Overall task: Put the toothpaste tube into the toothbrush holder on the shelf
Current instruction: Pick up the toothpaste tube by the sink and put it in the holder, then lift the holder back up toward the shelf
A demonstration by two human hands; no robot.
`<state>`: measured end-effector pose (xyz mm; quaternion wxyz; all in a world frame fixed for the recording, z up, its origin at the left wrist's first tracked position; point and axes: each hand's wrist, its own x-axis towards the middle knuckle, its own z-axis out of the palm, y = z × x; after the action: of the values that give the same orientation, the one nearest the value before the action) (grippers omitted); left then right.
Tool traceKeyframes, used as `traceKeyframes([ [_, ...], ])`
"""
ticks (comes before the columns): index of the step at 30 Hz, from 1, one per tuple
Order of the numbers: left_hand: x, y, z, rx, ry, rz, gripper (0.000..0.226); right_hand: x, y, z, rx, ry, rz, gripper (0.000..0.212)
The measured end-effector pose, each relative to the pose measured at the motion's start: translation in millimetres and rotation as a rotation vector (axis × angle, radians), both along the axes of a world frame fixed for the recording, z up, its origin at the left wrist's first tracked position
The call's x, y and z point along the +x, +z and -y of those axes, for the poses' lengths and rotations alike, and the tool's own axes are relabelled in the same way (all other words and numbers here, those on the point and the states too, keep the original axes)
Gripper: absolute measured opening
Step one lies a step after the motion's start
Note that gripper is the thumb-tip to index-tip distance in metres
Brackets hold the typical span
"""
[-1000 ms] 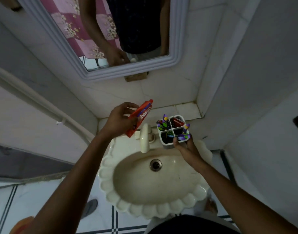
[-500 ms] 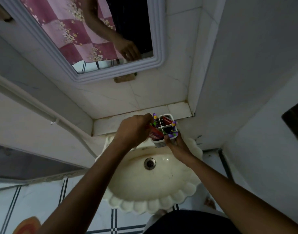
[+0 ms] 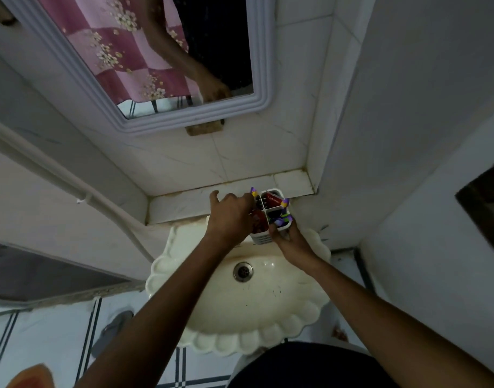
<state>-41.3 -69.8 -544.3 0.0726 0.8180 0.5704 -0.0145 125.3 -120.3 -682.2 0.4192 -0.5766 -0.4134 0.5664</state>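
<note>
The white four-compartment toothbrush holder (image 3: 264, 240) sits at the back rim of the basin, just in front of the tiled shelf (image 3: 181, 204). My right hand (image 3: 292, 246) grips its near side. The red toothpaste tube (image 3: 259, 222) stands in the near-left compartment, mostly inside it. My left hand (image 3: 229, 217) is over that compartment, fingers curled on the tube's top and thumb lifted. A second red Colgate tube (image 3: 273, 202) lies in the far-right compartment. Purple-tipped toothbrushes (image 3: 283, 217) fill the others.
Below my hands is a cream scalloped basin (image 3: 268, 312) with its drain (image 3: 243, 271). My left hand hides the tap. A framed mirror (image 3: 257, 79) hangs above the shelf. A white pipe (image 3: 44, 169) runs down the left wall, and the right wall stands close to the holder.
My left hand brought the tube from above the tap across to the holder and lowered it into the near-left compartment. My right hand has stayed on the holder.
</note>
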Motion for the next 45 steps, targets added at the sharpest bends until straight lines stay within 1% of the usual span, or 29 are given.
traceKeyframes([
  [5,-7.9,0.2,-0.4,-0.076,0.042,0.066,0.03,0.6,4.5,2.5,-0.019,-0.051,0.072,0.04],
  [8,-10.5,0.9,0.6,-0.078,0.028,0.092,0.026,-1.6,10.1,4.2,-0.007,-0.118,0.164,0.039],
  [11,-11.4,-1.0,3.6,-0.065,0.017,0.125,0.024,-4.6,10.1,10.8,0.005,-0.2,0.213,0.038],
  [12,-13.6,-3.4,5.4,-0.065,0.027,0.158,0.023,-6.5,8.8,14.7,0.01,-0.224,0.232,0.042],
  [14,-22.6,-8.5,9.4,-0.042,0.057,0.293,0.021,-12.6,7.1,22.1,0.029,-0.254,0.271,0.062],
  [16,-31.3,-10.4,9.4,0.031,0.083,0.431,0.019,-16.2,8.7,24.0,0.066,-0.264,0.294,0.078],
  [17,-34.8,-10.8,9.1,0.079,0.096,0.469,0.021,-17.8,10.5,24.3,0.088,-0.26,0.299,0.085],
  [19,-41.2,-11.8,8.9,0.163,0.129,0.512,0.026,-22.6,14.8,24.3,0.103,-0.239,0.296,0.106],
  [21,-50.3,-15.1,9.9,0.196,0.147,0.541,0.033,-33.8,18.8,24.2,0.094,-0.239,0.29,0.126],
  [23,-58.2,-18.7,11.0,0.192,0.149,0.559,0.041,-45.9,22.3,22.4,0.089,-0.286,0.284,0.138],
  [25,-61.7,-20.4,11.0,0.179,0.149,0.571,0.046,-53.1,26.6,18.4,0.087,-0.367,0.35,0.144],
  [27,-64.3,-23.3,13.2,0.156,0.149,0.567,0.048,-57.9,29.0,15.7,0.092,-0.41,0.414,0.144],
  [31,-77.0,-35.7,20.1,0.123,0.144,0.574,0.049,-69.7,27.2,13.1,0.072,-0.473,0.436,0.121],
  [34,-81.7,-38.4,22.1,0.126,0.131,0.593,0.049,-66.7,28.4,15.6,0.074,-0.499,0.432,0.121],
  [36,-83.5,-37.7,22.3,0.155,0.125,0.57,0.05,-60.9,32.1,19.3,0.091,-0.505,0.432,0.123],
  [40,-83.2,-28.6,26.7,0.206,0.155,0.543,0.051,-49.2,55.5,27.9,0.171,-0.517,0.474,0.128],
  [45,-62.2,1.6,40.9,0.285,0.154,0.565,0.052,-20.1,107.4,34.6,0.343,-0.579,0.478,0.117],
])
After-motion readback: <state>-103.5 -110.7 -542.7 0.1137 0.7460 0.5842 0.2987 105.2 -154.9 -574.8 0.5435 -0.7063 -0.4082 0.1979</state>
